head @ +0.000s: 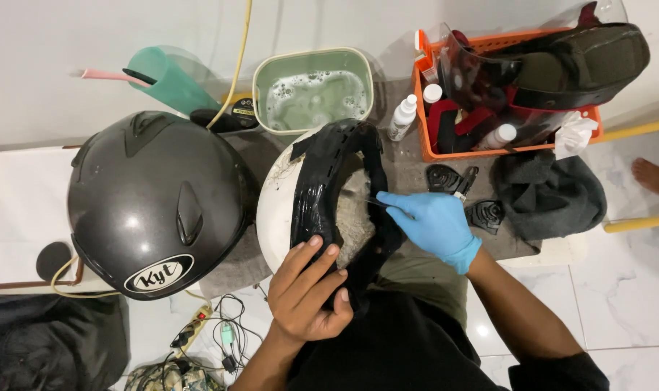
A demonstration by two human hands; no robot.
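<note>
Glossy white helmet (275, 206) upturned on lap, black padded trim (322, 181) gripped by bare left hand (307, 293); blue-gloved right hand (434, 223) pinches thin tool, possibly tweezers. Green tub (313, 88) holds soapy water.

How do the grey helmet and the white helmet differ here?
The grey helmet rests dome-up, untouched; the white helmet lies opening-up, its black rim in the bare left hand while the gloved right hand reaches inside. The grey one is glossy dark, the white one pale. Both sit on the low table.
</note>
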